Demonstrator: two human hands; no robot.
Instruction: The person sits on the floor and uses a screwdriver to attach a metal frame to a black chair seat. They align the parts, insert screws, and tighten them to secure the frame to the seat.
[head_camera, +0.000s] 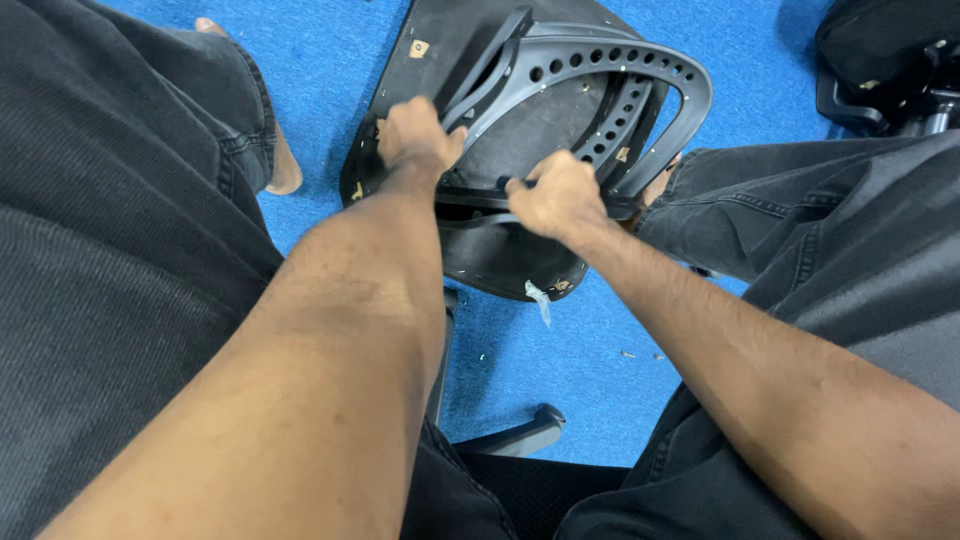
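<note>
An upturned black chair seat pan (520, 130) lies on the blue carpet between my legs, its underside facing up. A grey plastic armrest frame (640, 70) with a row of round holes arches over it. My left hand (415, 135) grips the left side of the seat, next to the frame's bars. My right hand (555, 195) is closed around a dark bracket at the seat's near edge. Whether a tool is in that hand cannot be made out.
My legs in dark jeans (120, 230) flank the seat, with bare feet (285, 170) on the blue carpet (560, 360). A grey chair-base leg (520, 435) lies near me. More black chair parts (890, 70) sit at the top right. Small scraps litter the carpet.
</note>
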